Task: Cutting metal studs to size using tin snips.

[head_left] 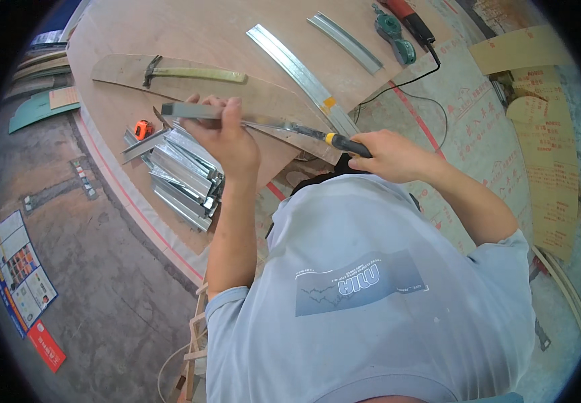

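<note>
Over the near edge of the wooden worktop, my left hand [230, 138] grips a short piece of metal channel [193, 111], with the thumb on top and the fingers curled round it. Closed round a black handle with a yellow band is my right hand [391, 154], holding what look like tin snips [314, 132]. Their metal end reaches left to the channel beside my left hand; whether the jaws bite the metal cannot be made out. Below my left hand lies a pile of cut metal channel pieces [183, 174], with an orange tape measure [143, 129] at its left.
A claw hammer [200, 74] lies on a curved board [119, 69]. Two longer metal channels [297, 67] rest farther back. At the far right are a green tool [392, 40] and a red corded power tool [411, 20], its cable trailing down. A printed poster [22, 269] lies on the left floor.
</note>
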Tool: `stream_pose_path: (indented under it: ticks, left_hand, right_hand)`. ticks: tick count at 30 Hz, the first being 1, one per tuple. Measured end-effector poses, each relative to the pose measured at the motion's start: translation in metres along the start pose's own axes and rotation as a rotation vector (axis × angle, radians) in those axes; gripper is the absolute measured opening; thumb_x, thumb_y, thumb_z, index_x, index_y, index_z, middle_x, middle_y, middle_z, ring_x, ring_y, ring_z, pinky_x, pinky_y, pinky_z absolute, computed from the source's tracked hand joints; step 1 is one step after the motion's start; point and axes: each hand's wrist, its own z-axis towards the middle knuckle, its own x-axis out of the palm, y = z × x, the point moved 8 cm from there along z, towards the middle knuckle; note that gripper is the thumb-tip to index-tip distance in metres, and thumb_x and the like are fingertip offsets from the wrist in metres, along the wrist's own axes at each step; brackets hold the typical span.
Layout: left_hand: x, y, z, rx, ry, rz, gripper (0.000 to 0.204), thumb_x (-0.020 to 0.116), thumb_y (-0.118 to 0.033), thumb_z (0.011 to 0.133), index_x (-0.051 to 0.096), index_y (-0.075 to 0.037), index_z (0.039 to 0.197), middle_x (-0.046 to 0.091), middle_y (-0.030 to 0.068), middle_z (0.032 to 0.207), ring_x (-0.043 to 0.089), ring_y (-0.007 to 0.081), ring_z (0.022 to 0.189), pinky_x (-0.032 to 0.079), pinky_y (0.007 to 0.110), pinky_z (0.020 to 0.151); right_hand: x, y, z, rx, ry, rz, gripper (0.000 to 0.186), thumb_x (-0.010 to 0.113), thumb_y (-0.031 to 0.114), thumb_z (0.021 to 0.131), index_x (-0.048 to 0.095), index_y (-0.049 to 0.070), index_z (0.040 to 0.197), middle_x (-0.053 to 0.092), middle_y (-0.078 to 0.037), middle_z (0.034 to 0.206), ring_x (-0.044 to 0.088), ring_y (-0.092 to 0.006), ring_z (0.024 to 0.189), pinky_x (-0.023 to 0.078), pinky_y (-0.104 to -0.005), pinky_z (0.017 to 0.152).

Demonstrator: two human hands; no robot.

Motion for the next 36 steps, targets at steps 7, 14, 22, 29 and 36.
stream_pose_path:
  ticks: [7,14,22,29,36]
  left_hand:
    - [-0.016,-0.021,0.024,-0.110,-0.016,-0.270,0.053,0.057,-0.009,0.094,0.037,-0.019,0.142,0.054,0.0078,0.104,0.056,0.0206,0.096,0.050,0.056,0.098]
    - [-0.018,0.003,0.028,-0.371,0.064,-0.614,0.042,0.057,-0.039,0.100,0.049,-0.024,0.138,0.058,0.0057,0.089,0.056,0.0219,0.085,0.047,0.048,0.085]
    - [-0.021,0.010,0.031,-0.414,0.035,-0.636,0.043,0.069,-0.044,0.097,0.059,-0.016,0.128,0.056,0.0049,0.087,0.056,0.0193,0.082,0.050,0.037,0.082]
    - [-0.026,0.016,0.029,-0.411,0.031,-0.565,0.049,0.068,-0.052,0.096,0.058,-0.017,0.128,0.057,0.0033,0.082,0.054,0.0177,0.077,0.047,0.037,0.078]
    - [-0.021,0.014,0.026,-0.409,0.073,-0.554,0.051,0.068,-0.054,0.095,0.059,-0.017,0.128,0.057,0.0033,0.082,0.054,0.0180,0.077,0.047,0.037,0.077]
  right_hand:
    - [0.030,-0.042,0.001,0.074,0.309,0.459,0.030,0.066,0.033,0.098,0.062,0.004,0.108,0.066,-0.009,0.103,0.062,-0.0208,0.094,0.052,-0.0382,0.083]
    - [0.015,-0.015,0.000,-0.009,0.451,0.772,0.026,0.065,0.029,0.100,0.060,0.004,0.108,0.068,-0.012,0.112,0.065,-0.0177,0.095,0.056,-0.0341,0.081]
    - [0.016,-0.010,-0.004,-0.152,0.524,0.754,0.025,0.066,0.028,0.099,0.061,0.004,0.106,0.068,-0.010,0.109,0.066,-0.0173,0.092,0.056,-0.0332,0.077]
    - [0.018,0.005,-0.007,-0.187,0.435,0.706,0.030,0.067,0.030,0.099,0.057,0.002,0.106,0.067,-0.010,0.106,0.063,-0.0163,0.092,0.053,-0.0333,0.085]
    - [0.025,0.004,-0.011,-0.167,0.467,0.776,0.034,0.066,0.032,0.101,0.057,0.001,0.113,0.066,-0.007,0.104,0.063,-0.0148,0.086,0.053,-0.0307,0.079]
